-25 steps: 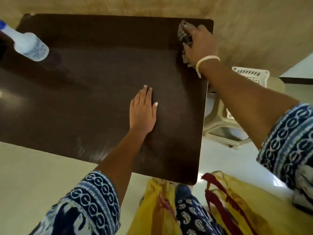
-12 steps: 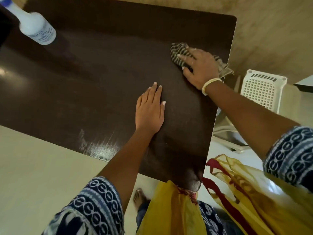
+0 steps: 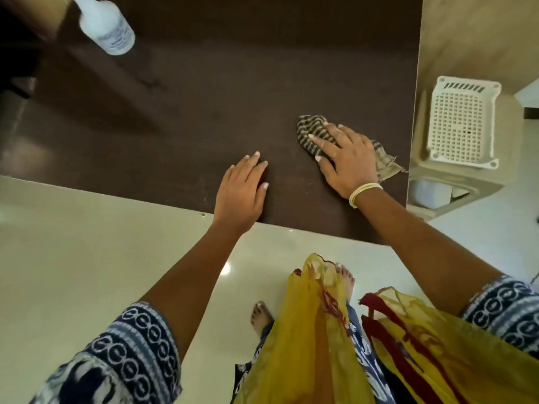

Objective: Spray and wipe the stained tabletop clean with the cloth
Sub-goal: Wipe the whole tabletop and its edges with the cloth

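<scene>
The dark brown tabletop (image 3: 204,91) fills the upper part of the head view. My right hand (image 3: 345,157) presses a striped cloth (image 3: 310,131) flat on the table near its right edge, fingers spread over it; a frayed corner sticks out to the right. My left hand (image 3: 242,191) lies palm down on the table close to the near edge, holding nothing. A white spray bottle (image 3: 106,26) stands at the far left of the table, its top cut off by the frame.
A white plastic stool (image 3: 460,123) with a perforated seat stands just right of the table. Pale glossy floor (image 3: 87,258) lies below the near edge. My bare feet (image 3: 262,319) and a yellow scarf (image 3: 315,339) hang in front.
My right hand has drawn the cloth from the far right corner toward the near edge. The left hand sits closer to the near edge, and the view has shifted back.
</scene>
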